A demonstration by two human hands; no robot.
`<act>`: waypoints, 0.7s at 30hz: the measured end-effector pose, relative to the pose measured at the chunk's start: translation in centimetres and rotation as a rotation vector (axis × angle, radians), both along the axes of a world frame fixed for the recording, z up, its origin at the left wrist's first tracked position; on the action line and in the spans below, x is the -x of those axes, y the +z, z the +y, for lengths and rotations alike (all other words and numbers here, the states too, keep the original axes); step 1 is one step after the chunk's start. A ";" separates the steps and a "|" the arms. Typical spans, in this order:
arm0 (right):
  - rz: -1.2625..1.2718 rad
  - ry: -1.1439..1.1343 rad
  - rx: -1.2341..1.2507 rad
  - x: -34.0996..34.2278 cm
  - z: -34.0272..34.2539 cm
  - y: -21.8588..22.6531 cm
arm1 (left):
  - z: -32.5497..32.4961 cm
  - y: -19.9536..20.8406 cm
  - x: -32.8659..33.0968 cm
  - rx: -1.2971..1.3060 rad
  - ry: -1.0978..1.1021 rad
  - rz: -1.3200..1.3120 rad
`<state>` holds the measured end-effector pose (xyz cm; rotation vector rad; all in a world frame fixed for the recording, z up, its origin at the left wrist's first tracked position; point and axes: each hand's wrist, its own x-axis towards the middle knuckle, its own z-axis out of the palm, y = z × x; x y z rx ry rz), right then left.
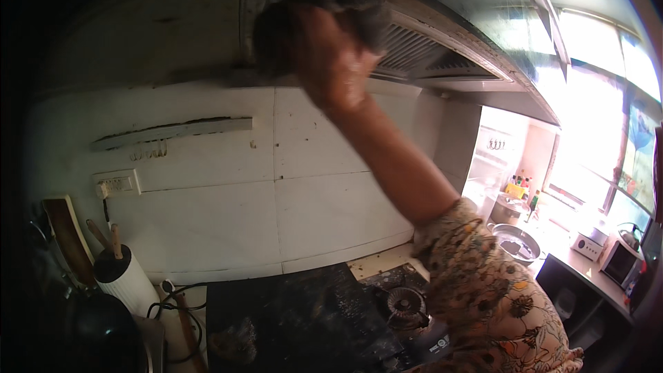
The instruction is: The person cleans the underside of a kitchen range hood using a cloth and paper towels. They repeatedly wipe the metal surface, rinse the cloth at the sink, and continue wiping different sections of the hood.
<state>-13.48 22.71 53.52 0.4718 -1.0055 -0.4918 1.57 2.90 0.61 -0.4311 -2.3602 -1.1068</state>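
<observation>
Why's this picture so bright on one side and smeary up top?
In the head view, the window glares white at right, the left rim falls dark, the right hand and its dark bundle look blurred, likely by motion, and straight edges bow.

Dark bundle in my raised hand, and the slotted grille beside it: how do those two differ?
The dark bundle is nearly black, while the slotted grille is greyer. The bundle looks blurred and irregular; the grille shows straight, parallel slots. The bundle is held in the right hand, whereas the grille is set into the range hood. Both are up at the hood's underside.
</observation>
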 end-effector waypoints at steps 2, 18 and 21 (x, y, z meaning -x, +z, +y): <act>0.002 -0.069 -0.050 -1.9 4.9 0.3 | 0.1 0.1 0.4 -0.004 -0.018 0.003; -0.314 0.404 0.030 -2.1 11.6 2.0 | -1.1 -0.7 1.2 -0.059 -0.129 -0.009; -0.080 -0.016 -0.140 -0.4 1.9 0.8 | -1.7 -0.9 0.4 -0.031 -0.085 -0.043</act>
